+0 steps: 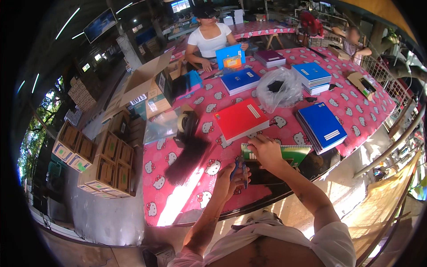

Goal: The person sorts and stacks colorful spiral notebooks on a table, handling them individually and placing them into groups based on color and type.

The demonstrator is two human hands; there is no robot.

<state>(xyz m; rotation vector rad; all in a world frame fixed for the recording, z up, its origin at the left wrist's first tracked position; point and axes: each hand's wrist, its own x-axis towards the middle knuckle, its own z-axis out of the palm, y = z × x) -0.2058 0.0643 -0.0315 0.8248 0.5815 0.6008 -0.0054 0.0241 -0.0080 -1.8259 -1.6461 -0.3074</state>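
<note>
My left hand [227,181] is wrapped round a blue-handled tool that looks like pliers [239,168], held just left of a green spiral notebook [294,153]. The notebook lies at the table's near edge, its coil along the far side. My right hand [265,151] grips the notebook near the left end of that coil, fingers bent; the fingertips are partly hidden. Just beyond lies a stack of red notebooks [241,119]. Right of my right hand stands a stack of dark blue notebooks [322,126].
A pink patterned cloth covers the table [213,167]. Black mesh [189,162] and a tape dispenser [184,124] lie left. Beyond are a clear plastic bag [279,90], more notebook stacks [240,80] and an open carton [149,84]. Across the table, a person [211,38] holds a blue notebook.
</note>
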